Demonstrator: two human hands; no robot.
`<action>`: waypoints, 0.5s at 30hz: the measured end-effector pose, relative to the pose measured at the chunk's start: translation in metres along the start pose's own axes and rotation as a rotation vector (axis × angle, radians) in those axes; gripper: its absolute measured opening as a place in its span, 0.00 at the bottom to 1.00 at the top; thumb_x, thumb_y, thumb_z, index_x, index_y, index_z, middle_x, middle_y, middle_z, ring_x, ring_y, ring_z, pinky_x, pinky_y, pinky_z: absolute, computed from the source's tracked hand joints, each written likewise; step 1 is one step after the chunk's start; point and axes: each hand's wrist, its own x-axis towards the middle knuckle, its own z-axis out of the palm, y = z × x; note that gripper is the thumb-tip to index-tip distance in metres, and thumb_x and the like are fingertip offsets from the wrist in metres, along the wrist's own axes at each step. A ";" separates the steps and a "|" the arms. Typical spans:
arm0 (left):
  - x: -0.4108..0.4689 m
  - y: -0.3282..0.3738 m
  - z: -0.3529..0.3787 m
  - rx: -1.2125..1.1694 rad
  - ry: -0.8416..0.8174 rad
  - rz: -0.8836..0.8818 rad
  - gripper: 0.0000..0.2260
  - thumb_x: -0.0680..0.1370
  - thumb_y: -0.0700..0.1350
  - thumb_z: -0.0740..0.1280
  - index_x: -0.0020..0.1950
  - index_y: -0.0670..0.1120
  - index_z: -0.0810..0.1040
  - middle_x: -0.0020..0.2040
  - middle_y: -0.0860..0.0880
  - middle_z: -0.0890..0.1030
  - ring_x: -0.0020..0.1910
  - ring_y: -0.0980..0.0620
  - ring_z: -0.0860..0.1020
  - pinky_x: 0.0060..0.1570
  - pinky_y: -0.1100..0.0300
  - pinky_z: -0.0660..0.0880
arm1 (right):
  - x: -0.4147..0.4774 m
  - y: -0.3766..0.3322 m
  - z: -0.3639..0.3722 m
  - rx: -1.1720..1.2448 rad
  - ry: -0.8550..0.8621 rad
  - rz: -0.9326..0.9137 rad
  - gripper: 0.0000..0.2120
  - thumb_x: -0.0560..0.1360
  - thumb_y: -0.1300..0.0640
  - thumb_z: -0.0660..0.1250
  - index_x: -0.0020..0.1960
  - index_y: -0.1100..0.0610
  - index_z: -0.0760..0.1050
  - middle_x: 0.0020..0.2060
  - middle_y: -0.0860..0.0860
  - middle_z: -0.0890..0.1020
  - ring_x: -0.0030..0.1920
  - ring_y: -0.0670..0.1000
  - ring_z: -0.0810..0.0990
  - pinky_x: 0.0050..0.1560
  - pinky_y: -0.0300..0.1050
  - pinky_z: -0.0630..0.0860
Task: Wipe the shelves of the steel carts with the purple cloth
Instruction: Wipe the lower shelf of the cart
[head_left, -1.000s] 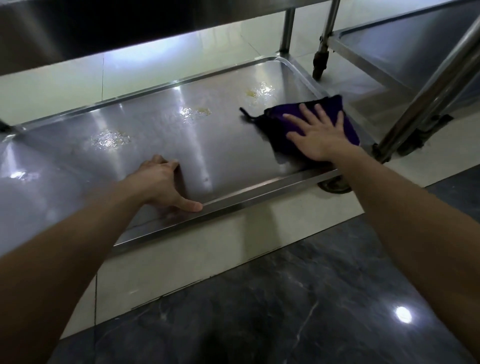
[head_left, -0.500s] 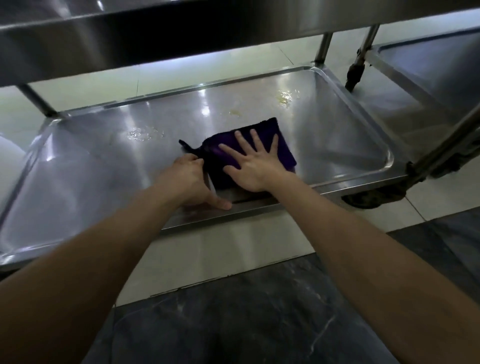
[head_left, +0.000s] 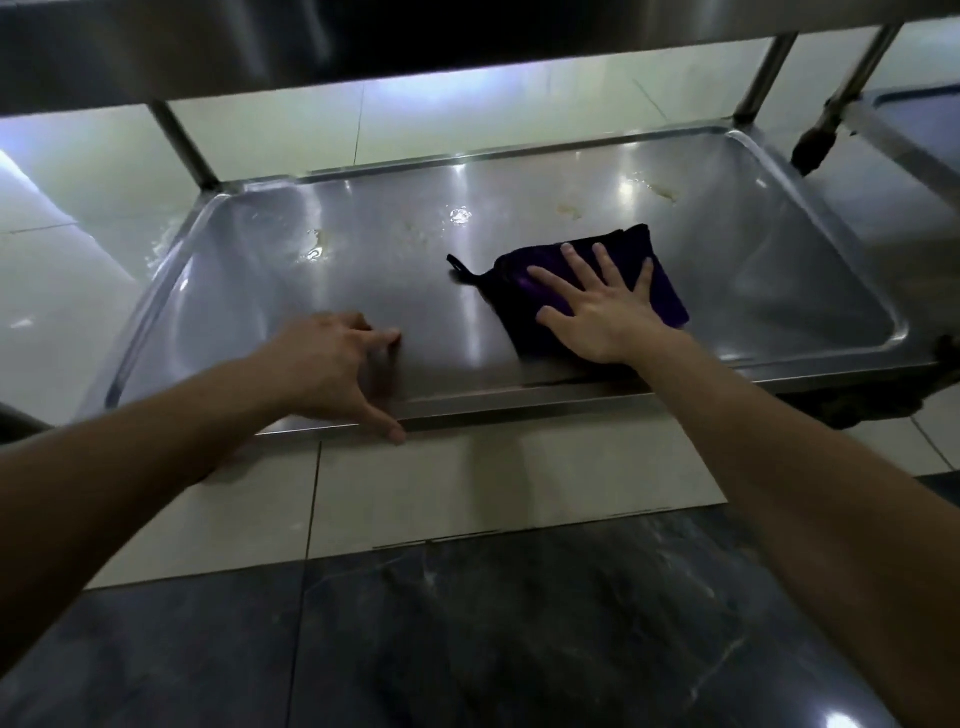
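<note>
The bottom shelf (head_left: 363, 291) of a steel cart fills the middle of the view. It is a shallow tray with a raised rim and rounded corners, and its metal is shiny with streaks of reflected light. Some pale dried spots (head_left: 569, 210) and wet marks (head_left: 317, 244) lie on the far half of the shelf. The purple cloth (head_left: 667, 296) lies flat on the right half of the shelf, near the front rim, with a small loop (head_left: 457, 262) sticking out at its left side.

The right hand (head_left: 602, 312) presses flat on the cloth with the fingers spread wide; it does not pinch or grasp the cloth. The left hand (head_left: 327, 369) rests on the front rim, left of the cloth and apart from it. Its fingers are bent onto the metal inside and its thumb lies along the outer edge, holding nothing else.

Above, the underside of an upper shelf (head_left: 260, 47) is dark. Thin steel legs (head_left: 184, 145) stand at the far corners. A second cart (head_left: 914, 135) stands at the right. The floor has pale tiles (head_left: 493, 488) under the cart and dark marbled tiles (head_left: 467, 639) nearer to the person.
</note>
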 end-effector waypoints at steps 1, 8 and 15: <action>0.003 -0.003 0.000 0.013 0.005 0.013 0.70 0.51 0.91 0.61 0.88 0.59 0.56 0.80 0.52 0.70 0.75 0.44 0.73 0.71 0.50 0.73 | 0.004 -0.002 0.000 0.000 -0.015 0.002 0.35 0.77 0.24 0.41 0.83 0.26 0.39 0.87 0.43 0.37 0.86 0.56 0.31 0.76 0.77 0.26; 0.009 -0.022 0.009 0.010 0.045 0.042 0.73 0.44 0.94 0.50 0.87 0.63 0.59 0.77 0.56 0.71 0.74 0.45 0.74 0.68 0.48 0.76 | 0.039 -0.046 -0.003 -0.023 -0.054 -0.058 0.36 0.77 0.23 0.41 0.83 0.26 0.40 0.87 0.44 0.36 0.86 0.57 0.31 0.75 0.79 0.26; 0.001 -0.021 0.008 -0.109 0.060 0.000 0.70 0.44 0.90 0.60 0.85 0.64 0.63 0.78 0.55 0.71 0.75 0.44 0.72 0.70 0.44 0.75 | 0.004 -0.078 0.005 -0.038 -0.160 -0.226 0.29 0.85 0.33 0.46 0.83 0.24 0.40 0.86 0.41 0.35 0.86 0.53 0.30 0.77 0.76 0.25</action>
